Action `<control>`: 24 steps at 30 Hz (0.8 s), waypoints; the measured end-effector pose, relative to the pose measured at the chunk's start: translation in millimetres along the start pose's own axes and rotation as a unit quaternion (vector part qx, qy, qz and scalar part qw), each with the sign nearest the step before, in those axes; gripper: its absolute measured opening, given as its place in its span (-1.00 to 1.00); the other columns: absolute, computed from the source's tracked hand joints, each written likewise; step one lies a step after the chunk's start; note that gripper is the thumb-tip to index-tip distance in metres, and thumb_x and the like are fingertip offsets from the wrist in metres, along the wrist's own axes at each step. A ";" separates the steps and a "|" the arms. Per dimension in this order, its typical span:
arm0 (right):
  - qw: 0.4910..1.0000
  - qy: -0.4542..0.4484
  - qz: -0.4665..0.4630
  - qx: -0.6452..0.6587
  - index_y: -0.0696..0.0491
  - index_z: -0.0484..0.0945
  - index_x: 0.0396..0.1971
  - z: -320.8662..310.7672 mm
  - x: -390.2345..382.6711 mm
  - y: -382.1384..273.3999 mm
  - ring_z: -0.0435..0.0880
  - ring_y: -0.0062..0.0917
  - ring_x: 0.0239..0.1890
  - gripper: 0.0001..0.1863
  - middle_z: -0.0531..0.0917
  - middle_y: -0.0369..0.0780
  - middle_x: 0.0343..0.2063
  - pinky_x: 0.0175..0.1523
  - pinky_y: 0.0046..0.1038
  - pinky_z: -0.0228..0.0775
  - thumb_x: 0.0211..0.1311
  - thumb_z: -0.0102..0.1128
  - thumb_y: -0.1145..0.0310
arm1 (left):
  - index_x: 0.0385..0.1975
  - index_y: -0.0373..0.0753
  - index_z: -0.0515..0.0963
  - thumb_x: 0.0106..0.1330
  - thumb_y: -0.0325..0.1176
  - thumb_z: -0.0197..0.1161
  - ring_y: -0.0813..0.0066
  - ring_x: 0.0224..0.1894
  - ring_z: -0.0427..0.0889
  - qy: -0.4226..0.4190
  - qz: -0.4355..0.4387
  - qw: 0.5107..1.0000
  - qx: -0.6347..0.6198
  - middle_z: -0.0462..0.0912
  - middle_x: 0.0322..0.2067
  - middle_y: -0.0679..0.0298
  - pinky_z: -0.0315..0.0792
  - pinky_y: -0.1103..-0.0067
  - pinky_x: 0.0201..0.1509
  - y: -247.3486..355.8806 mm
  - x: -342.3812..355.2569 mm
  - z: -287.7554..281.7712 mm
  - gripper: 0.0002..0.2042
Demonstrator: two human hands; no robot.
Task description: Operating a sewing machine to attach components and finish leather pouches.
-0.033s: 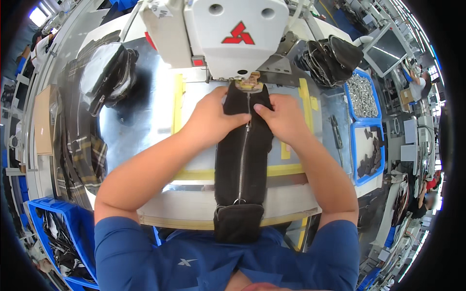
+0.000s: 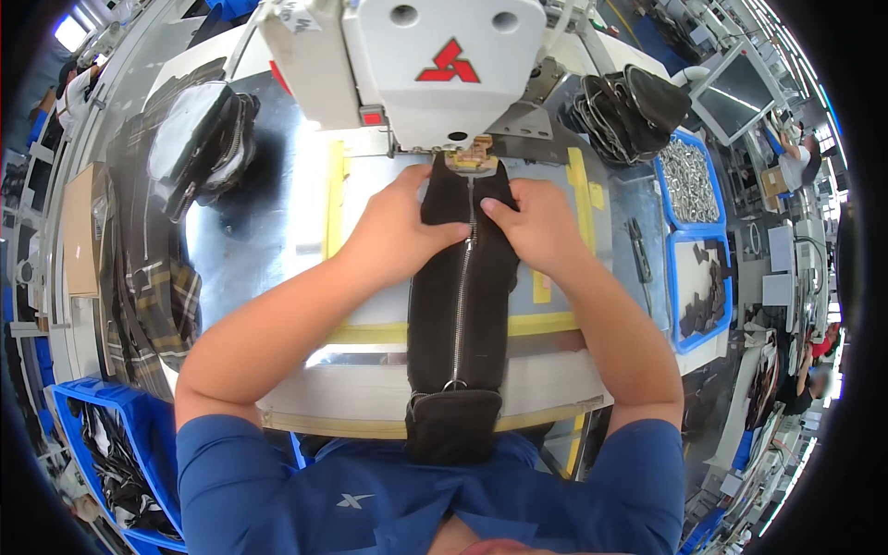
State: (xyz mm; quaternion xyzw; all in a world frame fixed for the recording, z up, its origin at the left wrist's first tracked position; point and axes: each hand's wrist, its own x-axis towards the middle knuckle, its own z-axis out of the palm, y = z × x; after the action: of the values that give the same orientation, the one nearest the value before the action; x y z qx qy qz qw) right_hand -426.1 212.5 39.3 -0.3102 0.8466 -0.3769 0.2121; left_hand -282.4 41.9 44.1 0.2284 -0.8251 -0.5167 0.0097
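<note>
A black fabric piece (image 2: 444, 324) with a long metal zipper lies lengthwise under the white sewing machine head (image 2: 449, 88), its top at the gold-coloured presser part (image 2: 472, 159). A black pouch (image 2: 453, 425) at its lower end hangs over the table's front edge. Gripping the piece's left side, my left hand (image 2: 407, 217) has its thumb across it near the zipper pull. My right hand (image 2: 527, 222) holds the right side, thumb on top, right of the zipper. Yellow tape (image 2: 578, 190) marks the plate beneath.
Stacked black pouches (image 2: 634, 111) and blue trays of metal parts (image 2: 689, 180) and dark pieces (image 2: 703, 287) are right, beside a long dark tool (image 2: 638, 264). Left are pouches (image 2: 203, 143), plaid fabric (image 2: 162, 305) and a blue bin (image 2: 116, 453). Co-workers (image 2: 800, 157) sit at far stations.
The view has shifted very slightly. My left thumb sits a little farther left and lower along the zipper. Both hands stay on the black piece.
</note>
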 end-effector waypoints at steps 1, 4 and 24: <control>0.998 -0.009 0.006 -0.062 0.26 0.55 -0.47 -0.5 0.4 -1.6 0.64 0.00 -0.40 -0.61 0.65 0.06 -0.49 -0.22 -0.10 0.46 0.36 0.40 0.24 | 0.47 -0.44 0.25 0.30 -0.34 0.55 0.19 -0.30 0.83 -0.004 0.000 1.000 -0.002 0.81 -0.30 -0.01 0.66 0.41 -0.17 3.5 -4.1 -0.7 -0.19; 0.997 -0.013 0.002 -0.077 0.27 0.56 -0.43 -0.4 1.6 -10.3 0.66 0.06 -0.32 -0.62 0.67 0.09 -0.44 -0.17 -0.07 0.47 0.39 0.38 0.24 | 0.49 -0.34 0.26 0.27 -0.29 0.58 0.06 -0.37 0.79 0.006 -0.012 0.994 0.109 0.77 -0.42 -0.02 0.65 0.34 -0.20 8.4 -13.9 -1.2 -0.16; 0.986 -0.099 -0.008 -0.133 0.31 0.58 -0.31 -16.5 22.5 -15.8 0.67 0.18 -0.22 -0.67 0.68 0.18 -0.36 -0.12 -0.01 0.51 0.37 0.35 0.28 | 0.28 -0.54 0.48 0.04 0.17 0.52 -0.07 0.34 0.51 -0.031 0.376 0.865 0.331 0.53 0.27 -0.13 0.40 0.21 0.44 -10.2 14.3 -3.3 -0.05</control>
State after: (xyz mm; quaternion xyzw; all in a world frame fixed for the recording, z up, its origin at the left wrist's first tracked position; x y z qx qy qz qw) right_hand -446.3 197.2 58.9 -0.3780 0.8618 -0.2297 0.2485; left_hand -290.6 29.9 33.7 -0.1255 -0.9709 -0.1770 0.1014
